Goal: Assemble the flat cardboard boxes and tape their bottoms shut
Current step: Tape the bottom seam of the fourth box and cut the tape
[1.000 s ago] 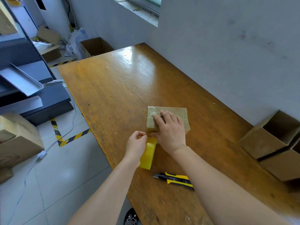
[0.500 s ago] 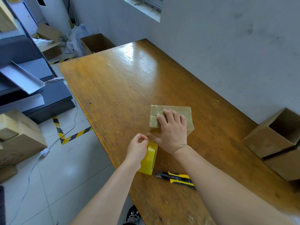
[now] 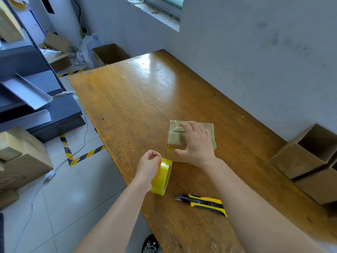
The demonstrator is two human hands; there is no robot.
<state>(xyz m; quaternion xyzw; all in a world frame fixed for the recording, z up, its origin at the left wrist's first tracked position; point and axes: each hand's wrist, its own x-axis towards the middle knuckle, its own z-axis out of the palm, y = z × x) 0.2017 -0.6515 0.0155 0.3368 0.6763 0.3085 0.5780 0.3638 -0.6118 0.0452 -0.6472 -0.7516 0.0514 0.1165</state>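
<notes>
Since the box (image 3: pixel 174 138) looks light and flimsy, right hand (image 3: pixel 197 145) pins its top, fingers flat. And left hand (image 3: pixel 148 168) clutches the tape roll (image 3: pixel 162 178).

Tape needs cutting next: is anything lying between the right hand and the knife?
Nothing visible. The right hand presses on the box; the knife lies nearer the person, with only bare table between. The left hand holds the tape roll just left of that path.

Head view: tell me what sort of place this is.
Likely a packing workshop or stockroom: a wooden worktable, a tape roll and utility knife, assembled cardboard boxes stacked to the right, hazard-striped marking on the floor.
</notes>
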